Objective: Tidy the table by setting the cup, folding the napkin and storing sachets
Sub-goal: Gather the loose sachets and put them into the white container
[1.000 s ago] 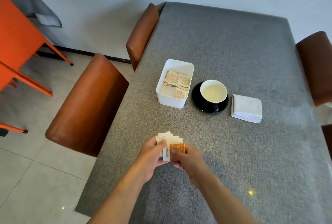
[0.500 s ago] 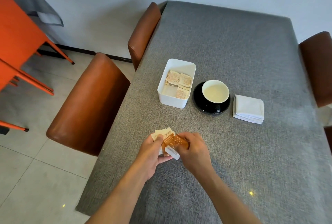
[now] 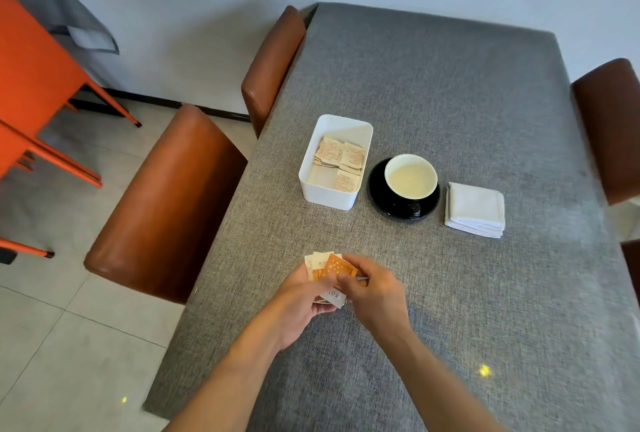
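Sachets (image 3: 330, 270) sit fanned in my left hand (image 3: 304, 303), low over the near table (image 3: 450, 85), with my right hand (image 3: 375, 293) pinching the orange top one. They look light, thin and slippery, so I'd grip the stack's flat faces firmly before carrying it to the white box (image 3: 334, 194).

At frame centre on the table (image 3: 450, 92), the box (image 3: 313, 186) holding sachets (image 3: 341, 156) lies left of the cup (image 3: 411, 177) on its saucer (image 3: 391, 206); the napkin (image 3: 475, 209) lies right. Below them, both hands meet around more sachets (image 3: 337, 269).
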